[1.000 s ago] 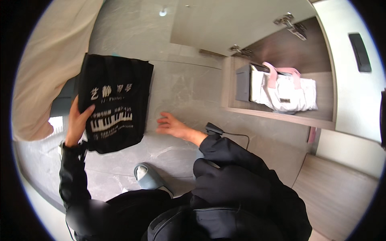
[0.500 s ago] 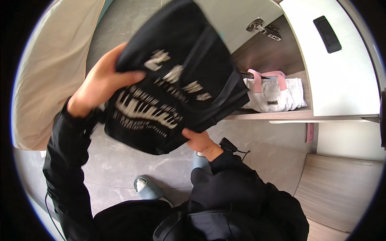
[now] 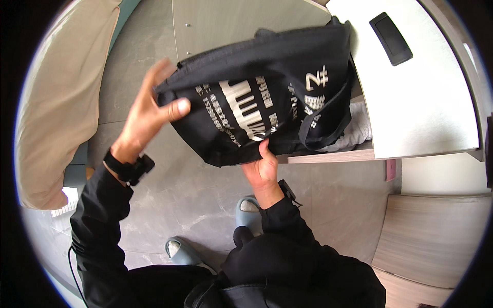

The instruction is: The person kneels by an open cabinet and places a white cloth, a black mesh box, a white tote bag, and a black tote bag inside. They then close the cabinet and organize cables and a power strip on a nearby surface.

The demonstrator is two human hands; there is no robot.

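Observation:
A black fabric tote bag [image 3: 231, 97] with white print is held up in front of the cupboard, its long side lying crosswise. My right hand [image 3: 262, 169] grips its lower edge from below, thumb on the printed side. At the bag's left end is my left hand [image 3: 146, 110], its fingers stretched out and its thumb spread across the front near the corner. That hand is slightly blurred. The bag's strap [image 3: 326, 123] hangs in a loop toward its right end. Part of a white bag [image 3: 359, 126] shows on the cupboard shelf behind it; the rest is hidden.
A white cupboard panel [image 3: 426, 92] with a black recessed handle [image 3: 391, 38] stands at the right, and an open cupboard door [image 3: 221, 23] lies beyond the bag. A beige cloth-covered piece [image 3: 67, 102] fills the left. Below are my blue slippers [image 3: 182, 251] on grey tiles [image 3: 169, 200].
The tote bag has turned and moved right toward the cupboard, now covering most of the white bag. My left hand has loosened, its fingers spread; my right hand still grips the lower edge.

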